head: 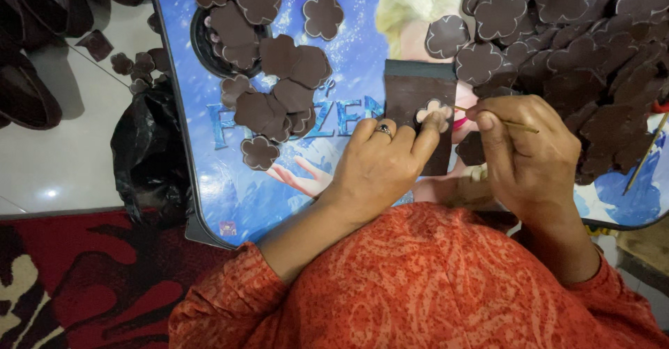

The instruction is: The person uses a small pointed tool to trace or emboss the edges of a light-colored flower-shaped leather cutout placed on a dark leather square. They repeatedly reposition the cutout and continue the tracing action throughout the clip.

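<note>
In the middle of the frame the person's left hand [380, 164] lies flat on a dark rectangular sheet [418, 109], fingers spread a little, with the fingertips pressing a small pale flower-shaped piece [433, 111] down onto it. It looks to me as though the hand pins the piece so it cannot slide. A ring with a dark stone [384, 129] sits on one finger.

Just right of it, the right hand [531, 155] is closed in a pinch around a thin wooden stick [507, 122], thumb and fingers pressed together on the shaft. The stick's tip points left and meets the edge of the flower piece, seemingly kept low and nearly level for fine work along the outline.

Both hands rest over a low table with a blue cartoon print [341, 49]. The upper right of the frame is filled with a heap of dark brown flower cut-outs [578, 42], overlapping loosely. In the upper left, a round black dish [202, 53] holds a few more, with others spilling beside it in a loose cluster [279, 95]. A black plastic bag [150, 150] slumps against the table's left edge; I cannot see what is in it. A second stick [644, 155] lies at the far right.
</note>
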Demonstrator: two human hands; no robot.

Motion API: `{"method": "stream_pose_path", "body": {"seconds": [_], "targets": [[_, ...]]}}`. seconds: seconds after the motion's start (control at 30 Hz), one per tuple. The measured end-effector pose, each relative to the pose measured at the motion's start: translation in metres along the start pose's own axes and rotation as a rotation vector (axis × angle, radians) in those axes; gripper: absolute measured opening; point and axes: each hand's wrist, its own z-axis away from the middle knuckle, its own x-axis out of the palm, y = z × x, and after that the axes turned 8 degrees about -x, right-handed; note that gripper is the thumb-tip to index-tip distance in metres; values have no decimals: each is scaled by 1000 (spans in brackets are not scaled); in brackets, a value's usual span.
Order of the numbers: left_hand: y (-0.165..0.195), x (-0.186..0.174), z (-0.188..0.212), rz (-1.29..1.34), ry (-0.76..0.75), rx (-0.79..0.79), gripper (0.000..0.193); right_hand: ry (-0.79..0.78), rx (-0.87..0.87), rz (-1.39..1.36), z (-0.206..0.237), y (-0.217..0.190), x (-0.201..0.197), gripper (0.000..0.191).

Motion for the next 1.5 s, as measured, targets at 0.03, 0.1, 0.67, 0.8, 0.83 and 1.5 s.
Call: {"method": "stream_pose_path", "body": {"seconds": [0.03,0.1,0.67,0.8,0.83,1.5], "targets": [[0,1,0,-6,-1,1,38,-11,-2,15,0,0,-1,7],[0,2,0,-18,-3,4,38,-32,-7,45,2,-1,-3,8],[-1,4,-1,-40,2,-1,39,-71,-16,14,21,6,2,7],[-2,4,0,-8,-6,-8,41,-47,-49,-1,21,5,0,7],[-2,4,0,-7,-3,-9,41,-63,-44,4,21,5,-1,7],[-8,-3,-6,48,23,-55,35,-105,-8,-38,26,2,4,6]]}}
